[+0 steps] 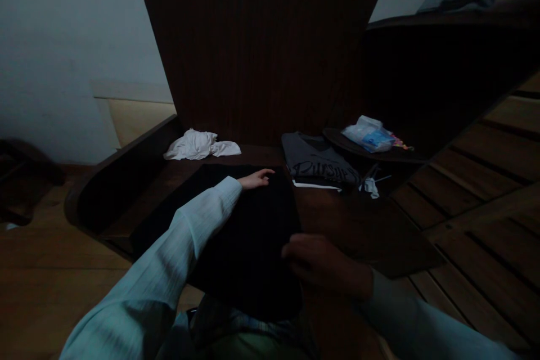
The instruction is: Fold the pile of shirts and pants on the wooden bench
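A black piece of clothing [248, 230] lies spread over the dark wooden bench in front of me, its near end hanging toward my lap. My left hand [255, 179] rests on its far part, palm down, with the fingers stretched out. At the cloth's right edge is my right hand [318, 263], its fingers curled in around that edge; deep shadow hides the fingertips. Just beyond, to the right, sits a folded dark grey T-shirt [318, 157] with black lettering, on top of other folded cloth.
A crumpled white cloth [197, 145] lies at the bench's back left, near its raised side [122, 163]. On a small rounded shelf [405, 156] at right is a clear plastic packet [369, 135]. A slatted wooden surface [476, 191] borders the right side.
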A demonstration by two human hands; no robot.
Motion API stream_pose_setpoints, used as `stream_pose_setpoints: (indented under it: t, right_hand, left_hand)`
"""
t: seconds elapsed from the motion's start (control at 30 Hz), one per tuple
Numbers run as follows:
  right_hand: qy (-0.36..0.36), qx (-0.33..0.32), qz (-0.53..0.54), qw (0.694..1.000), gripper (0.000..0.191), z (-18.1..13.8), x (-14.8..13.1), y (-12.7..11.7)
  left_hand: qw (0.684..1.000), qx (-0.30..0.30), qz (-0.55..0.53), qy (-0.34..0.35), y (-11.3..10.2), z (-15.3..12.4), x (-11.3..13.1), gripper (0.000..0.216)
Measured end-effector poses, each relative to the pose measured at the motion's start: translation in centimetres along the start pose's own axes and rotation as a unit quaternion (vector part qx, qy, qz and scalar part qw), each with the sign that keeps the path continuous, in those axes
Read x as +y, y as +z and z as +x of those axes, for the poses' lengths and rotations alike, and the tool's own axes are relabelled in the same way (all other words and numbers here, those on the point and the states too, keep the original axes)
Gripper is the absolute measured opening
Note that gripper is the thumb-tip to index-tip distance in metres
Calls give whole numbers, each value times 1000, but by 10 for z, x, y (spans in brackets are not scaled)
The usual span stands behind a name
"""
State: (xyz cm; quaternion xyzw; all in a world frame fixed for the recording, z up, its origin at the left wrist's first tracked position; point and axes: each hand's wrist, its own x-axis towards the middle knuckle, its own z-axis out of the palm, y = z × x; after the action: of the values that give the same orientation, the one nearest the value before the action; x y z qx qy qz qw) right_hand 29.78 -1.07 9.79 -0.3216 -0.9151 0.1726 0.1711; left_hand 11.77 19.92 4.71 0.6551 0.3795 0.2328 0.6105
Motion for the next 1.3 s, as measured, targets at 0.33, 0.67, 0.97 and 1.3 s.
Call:
stream_pose_setpoints:
  t: [0.33, 0.67, 0.97, 1.3]
  right_hand:
    - [170, 118, 14, 978, 37, -24, 26, 31]
    - [282, 184, -45, 941, 49, -13, 30, 57]
    - [220, 177, -149, 948, 44, -41, 57, 44]
    - [237, 144, -112, 954, 39, -42, 54, 48]
  left_hand:
    - [997, 42, -40, -53, 7, -10, 11, 29]
    - [993, 95, -68, -16, 22, -7, 19, 32]
    - [991, 131, -22, -1, -2, 0, -3, 40]
    - [970, 223, 68, 62, 10, -1, -17, 29]
